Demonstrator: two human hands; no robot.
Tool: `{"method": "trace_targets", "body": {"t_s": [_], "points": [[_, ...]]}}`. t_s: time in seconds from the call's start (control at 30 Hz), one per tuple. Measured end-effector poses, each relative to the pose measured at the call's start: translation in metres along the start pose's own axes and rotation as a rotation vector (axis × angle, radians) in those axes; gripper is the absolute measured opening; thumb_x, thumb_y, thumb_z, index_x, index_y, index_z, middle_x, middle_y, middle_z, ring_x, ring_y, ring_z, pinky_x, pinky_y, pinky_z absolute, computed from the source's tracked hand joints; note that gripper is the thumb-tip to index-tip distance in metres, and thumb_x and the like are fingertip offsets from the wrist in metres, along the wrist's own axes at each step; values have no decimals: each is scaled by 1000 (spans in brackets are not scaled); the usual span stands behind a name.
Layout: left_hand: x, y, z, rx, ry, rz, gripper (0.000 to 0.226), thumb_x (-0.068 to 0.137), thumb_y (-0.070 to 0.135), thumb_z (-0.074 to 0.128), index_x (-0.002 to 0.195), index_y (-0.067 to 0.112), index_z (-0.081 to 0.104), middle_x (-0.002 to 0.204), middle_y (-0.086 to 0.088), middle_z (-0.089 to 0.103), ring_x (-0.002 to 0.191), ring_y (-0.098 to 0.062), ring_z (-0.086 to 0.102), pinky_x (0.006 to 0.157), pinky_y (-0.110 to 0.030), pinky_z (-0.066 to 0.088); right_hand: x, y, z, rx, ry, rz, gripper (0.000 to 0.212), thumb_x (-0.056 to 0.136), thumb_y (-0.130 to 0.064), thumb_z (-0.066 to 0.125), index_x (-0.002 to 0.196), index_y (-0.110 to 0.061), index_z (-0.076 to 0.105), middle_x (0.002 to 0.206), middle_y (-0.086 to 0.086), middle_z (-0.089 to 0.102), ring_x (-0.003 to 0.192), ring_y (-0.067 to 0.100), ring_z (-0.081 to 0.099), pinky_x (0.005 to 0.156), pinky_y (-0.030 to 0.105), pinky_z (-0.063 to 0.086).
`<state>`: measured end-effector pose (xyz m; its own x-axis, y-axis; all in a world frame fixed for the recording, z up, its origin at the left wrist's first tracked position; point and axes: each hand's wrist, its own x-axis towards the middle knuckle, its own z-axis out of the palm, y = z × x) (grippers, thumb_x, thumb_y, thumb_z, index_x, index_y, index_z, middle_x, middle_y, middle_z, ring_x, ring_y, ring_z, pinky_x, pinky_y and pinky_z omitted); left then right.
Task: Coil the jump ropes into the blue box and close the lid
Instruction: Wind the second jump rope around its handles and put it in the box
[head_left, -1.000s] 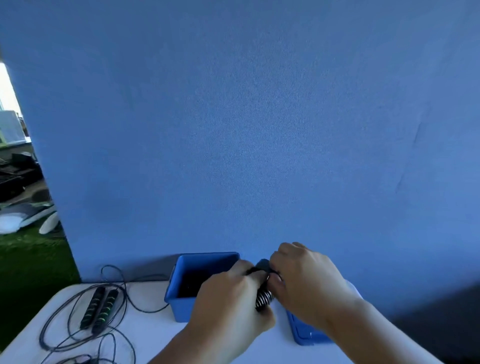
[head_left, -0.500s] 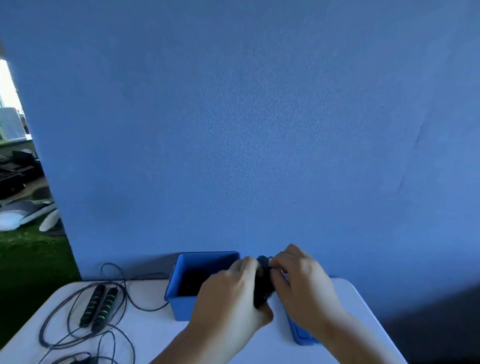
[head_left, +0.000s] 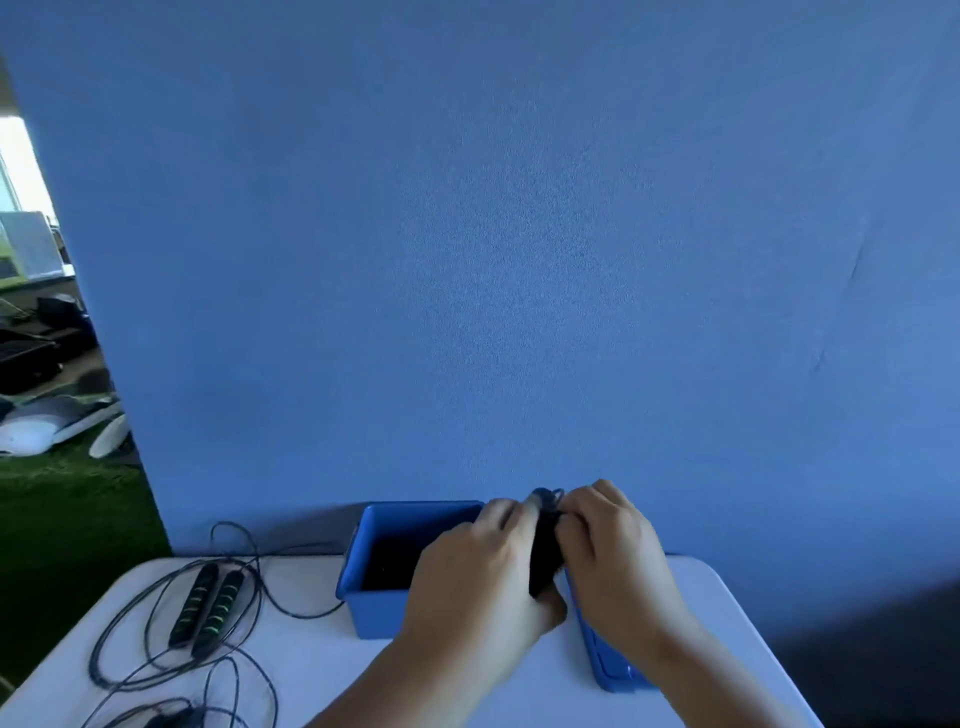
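White table (head_left: 322, 670) against a blue wall (head_left: 519, 260); green turf floor (head_left: 57, 509) at left. One open blue box (head_left: 371, 608), one lid (head_left: 608, 670) flat beside it on the right. Two loose jump ropes: one (head_left: 208, 605) uncoiled at left, another (head_left: 171, 719) partly visible at the near edge. Left hand (head_left: 478, 587) and right hand (head_left: 613, 561) both clench a dark bundled rope (head_left: 545, 551) over the box's right rim.
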<state>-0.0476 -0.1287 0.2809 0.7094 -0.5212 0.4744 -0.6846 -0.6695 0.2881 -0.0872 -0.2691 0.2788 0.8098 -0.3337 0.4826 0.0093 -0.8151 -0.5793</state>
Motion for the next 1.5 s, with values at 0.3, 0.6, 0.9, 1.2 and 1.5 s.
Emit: {"method": "trace_targets", "body": {"t_s": [0.3, 0.6, 0.9, 1.2, 1.5], "points": [[4, 1, -5, 25, -52, 28, 70, 71, 39, 52, 140, 40, 45, 121, 15, 61, 91, -14, 68, 67, -29, 51, 21, -5, -24, 347, -363, 298, 42, 93, -4, 48, 53, -18, 44, 42, -14, 39, 44, 5, 30, 44, 19, 24], [0, 3, -5, -206, -88, -117, 44, 74, 37, 64, 111, 40, 40, 93, 14, 62, 85, -13, 67, 64, -31, 49, 20, -7, -29, 183, -391, 283, 22, 92, -14, 53, 72, -7, 60, 55, -11, 46, 55, 9, 38, 54, 28, 30], [-3, 2, -2, -284, -26, -154, 41, 72, 49, 68, 107, 39, 49, 97, 19, 68, 90, -4, 66, 72, -26, 53, 19, -8, -35, 229, -363, 283, 22, 93, -14, 55, 79, 2, 61, 50, -14, 40, 50, 8, 32, 49, 22, 27], [-6, -4, 1, -567, -177, -238, 16, 98, 42, 50, 109, 51, 41, 70, 9, 70, 58, -10, 65, 64, -44, 57, 12, -15, -36, 195, -343, 251, 22, 93, -13, 54, 76, -3, 61, 53, -13, 46, 48, 7, 34, 45, 18, 29], [-2, 0, -16, -1026, -370, -422, 17, 101, 22, 46, 92, 31, 57, 73, -7, 62, 62, -24, 62, 53, -34, 48, 13, -15, -42, 15, -409, 19, 21, 96, -19, 52, 79, -13, 62, 84, 2, 60, 75, 12, 53, 70, 28, 43]]}}
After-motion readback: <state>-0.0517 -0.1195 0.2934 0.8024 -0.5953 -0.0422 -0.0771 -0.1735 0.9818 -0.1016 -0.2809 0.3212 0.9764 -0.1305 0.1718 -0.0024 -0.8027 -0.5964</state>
